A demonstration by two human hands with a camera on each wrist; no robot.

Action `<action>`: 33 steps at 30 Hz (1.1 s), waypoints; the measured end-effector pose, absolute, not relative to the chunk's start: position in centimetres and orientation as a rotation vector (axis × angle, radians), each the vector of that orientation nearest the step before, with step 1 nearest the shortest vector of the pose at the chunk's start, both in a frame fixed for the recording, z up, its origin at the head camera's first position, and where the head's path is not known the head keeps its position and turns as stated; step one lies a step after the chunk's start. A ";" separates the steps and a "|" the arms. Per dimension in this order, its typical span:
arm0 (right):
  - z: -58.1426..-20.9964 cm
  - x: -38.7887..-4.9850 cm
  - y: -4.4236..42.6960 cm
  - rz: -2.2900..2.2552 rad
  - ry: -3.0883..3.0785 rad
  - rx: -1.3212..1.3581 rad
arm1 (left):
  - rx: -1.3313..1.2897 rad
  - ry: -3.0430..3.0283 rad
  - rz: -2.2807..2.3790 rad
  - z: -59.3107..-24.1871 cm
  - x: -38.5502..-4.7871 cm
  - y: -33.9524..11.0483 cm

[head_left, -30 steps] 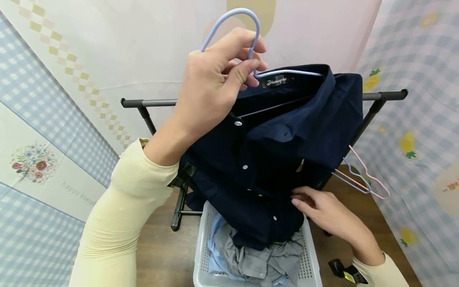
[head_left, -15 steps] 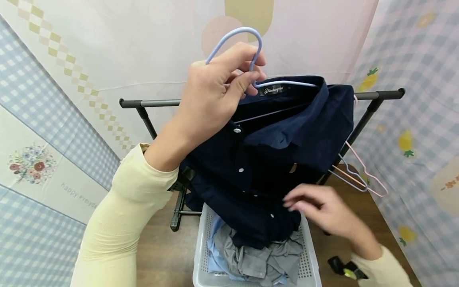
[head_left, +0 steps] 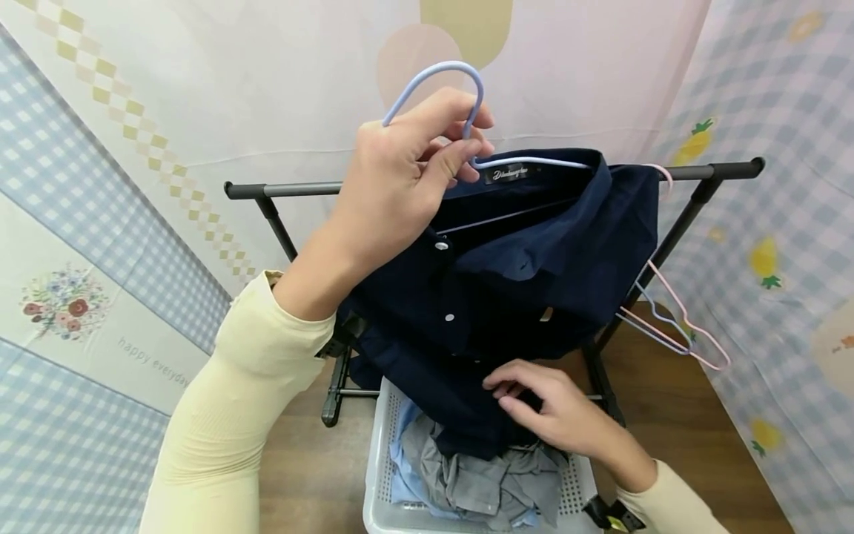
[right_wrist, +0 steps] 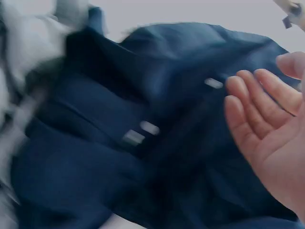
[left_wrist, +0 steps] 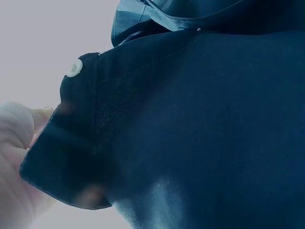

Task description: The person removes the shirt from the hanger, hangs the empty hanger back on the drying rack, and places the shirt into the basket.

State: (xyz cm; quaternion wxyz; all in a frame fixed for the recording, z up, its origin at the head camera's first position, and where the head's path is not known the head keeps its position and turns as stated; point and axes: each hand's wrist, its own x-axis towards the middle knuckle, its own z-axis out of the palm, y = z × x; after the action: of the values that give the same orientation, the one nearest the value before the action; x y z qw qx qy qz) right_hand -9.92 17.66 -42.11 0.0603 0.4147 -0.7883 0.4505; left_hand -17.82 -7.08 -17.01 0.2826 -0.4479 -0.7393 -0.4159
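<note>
My left hand (head_left: 394, 178) pinches a light blue clothes hanger (head_left: 448, 65) at the base of its hook, holding it up in the head view. A navy button-up shirt (head_left: 514, 297) hangs on it, collar gaping, with a label inside the neck. Its lower part droops over a basket. Beside the shirt's lower front is my right hand (head_left: 554, 408), fingers loosely bent. In the right wrist view, the right hand's fingers (right_wrist: 248, 95) pinch nothing in front of the blurred navy cloth. The left wrist view shows the shirt's collar and a white button (left_wrist: 74, 68) up close.
Behind the shirt runs the dark bar of a clothes rack (head_left: 293, 190). Pink and blue hangers (head_left: 687, 322) hang at its right end. Below, a pale plastic basket (head_left: 375, 475) holds grey and light blue clothes (head_left: 467, 486). Patterned curtains surround the rack.
The left hand has lowered the hanger and shirt somewhat. My right hand has left the shirt's right edge and moved left, across its lower front.
</note>
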 end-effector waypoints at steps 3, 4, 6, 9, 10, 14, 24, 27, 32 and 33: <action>-39.2 -10.2 19.3 1.250 -2.176 1.206 | -1.202 -1.972 -1.167 -17.4 -17.9 -7.2; -38.1 -10.4 19.8 1.221 -2.114 1.184 | -1.199 -1.974 -1.178 -17.5 -17.9 -7.3; -35.9 -10.9 20.7 1.187 -2.012 1.133 | -1.196 -1.976 -1.201 -17.6 -17.9 -7.3; -32.9 -11.5 21.7 1.223 -1.874 1.081 | -1.192 -1.986 -1.220 -17.8 -17.7 -7.3; -31.9 -11.7 21.9 1.241 -1.827 1.071 | -1.192 -1.989 -1.224 -17.9 -17.7 -7.3; -28.7 -12.5 22.6 1.340 -1.670 1.038 | -1.200 -1.997 -1.258 -18.1 -17.6 -7.1; -23.3 -14.0 25.7 0.869 -2.162 0.906 | -1.259 -2.008 -1.397 -18.5 -18.0 -7.2; -23.0 -14.5 26.0 0.778 -2.330 0.938 | -1.272 -2.031 -1.468 -18.9 -18.2 -7.2; -23.9 -14.9 25.8 0.713 -2.468 0.953 | -1.255 -2.037 -1.607 -19.7 -18.7 -6.9; -24.2 -15.0 25.8 0.698 -2.486 0.942 | -1.248 -2.032 -1.635 -19.9 -18.8 -6.9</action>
State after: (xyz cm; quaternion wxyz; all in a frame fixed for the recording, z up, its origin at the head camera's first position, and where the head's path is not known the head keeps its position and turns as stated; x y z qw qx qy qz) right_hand -14.97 25.79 -24.18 0.1953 0.3363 -0.8870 0.2490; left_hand -18.79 -6.86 -19.89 0.1247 -0.4283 -0.6973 -0.5610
